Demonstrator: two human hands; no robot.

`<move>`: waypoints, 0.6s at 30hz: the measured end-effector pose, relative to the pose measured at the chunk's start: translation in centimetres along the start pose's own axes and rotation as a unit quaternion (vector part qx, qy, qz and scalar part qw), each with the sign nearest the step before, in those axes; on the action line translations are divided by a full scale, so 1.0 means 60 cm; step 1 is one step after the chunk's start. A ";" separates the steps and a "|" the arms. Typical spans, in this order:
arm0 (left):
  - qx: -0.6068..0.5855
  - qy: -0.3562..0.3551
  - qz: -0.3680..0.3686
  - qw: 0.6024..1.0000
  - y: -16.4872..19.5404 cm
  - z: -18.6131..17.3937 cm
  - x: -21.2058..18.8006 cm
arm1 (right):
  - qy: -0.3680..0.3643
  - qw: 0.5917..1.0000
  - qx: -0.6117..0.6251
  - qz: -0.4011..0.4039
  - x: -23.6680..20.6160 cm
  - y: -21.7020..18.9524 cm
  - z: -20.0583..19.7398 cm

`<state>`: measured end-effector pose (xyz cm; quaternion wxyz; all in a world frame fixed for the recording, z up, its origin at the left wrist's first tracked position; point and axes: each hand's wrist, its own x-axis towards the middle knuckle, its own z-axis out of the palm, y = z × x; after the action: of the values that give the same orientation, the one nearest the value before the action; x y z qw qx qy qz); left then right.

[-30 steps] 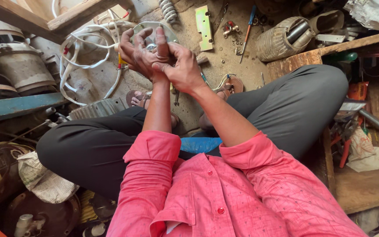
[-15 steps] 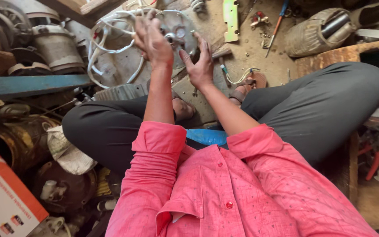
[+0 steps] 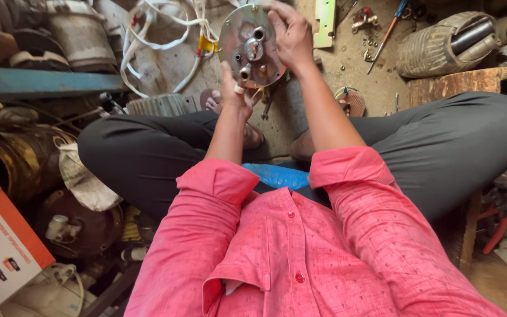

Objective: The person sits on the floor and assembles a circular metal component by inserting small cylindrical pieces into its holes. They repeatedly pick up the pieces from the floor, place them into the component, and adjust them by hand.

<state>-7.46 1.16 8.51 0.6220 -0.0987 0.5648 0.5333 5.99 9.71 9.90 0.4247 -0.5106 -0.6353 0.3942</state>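
Pink rolled-sleeve shirt [image 3: 300,252], dark trousers [image 3: 441,147]

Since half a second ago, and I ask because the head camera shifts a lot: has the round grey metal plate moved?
Yes. The round grey metal plate is now lifted in both hands, tilted to face the camera, no longer flat by the white cable loops.

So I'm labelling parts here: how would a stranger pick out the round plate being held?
Above the crossed legs in dark trousers, both hands are raised. The left hand and right hand hold a round grey metal plate upright. Unlike the scrap around it, its face carries small pipe fittings.
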 end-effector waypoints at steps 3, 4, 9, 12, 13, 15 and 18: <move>0.042 -0.032 -0.068 0.996 0.000 0.004 -0.007 | -0.008 0.998 -0.024 0.064 0.015 -0.013 -0.010; 0.050 -0.047 -0.074 0.995 0.004 0.005 -0.011 | -0.006 0.995 -0.040 0.090 0.018 -0.014 -0.012; 0.007 -0.071 -0.042 0.997 0.021 0.017 -0.018 | 0.119 0.980 0.081 0.139 0.017 0.031 -0.019; 0.082 0.065 0.038 0.994 0.017 0.031 -0.019 | 0.281 0.949 0.050 0.133 -0.014 0.090 -0.050; 0.084 0.055 0.063 0.993 0.016 0.034 -0.023 | 0.332 0.936 0.022 0.111 -0.027 0.106 -0.058; 0.087 0.033 0.117 0.989 0.014 0.039 -0.027 | 0.363 0.887 -0.116 0.259 -0.058 0.147 -0.082; 0.218 0.041 0.210 0.952 0.010 0.056 -0.016 | 0.380 0.866 -0.155 0.286 -0.075 0.189 -0.105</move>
<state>-5.72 3.32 10.71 0.4784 0.1386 0.7002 0.5115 16.01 7.63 0.75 0.4173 -0.8393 -0.3038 0.1705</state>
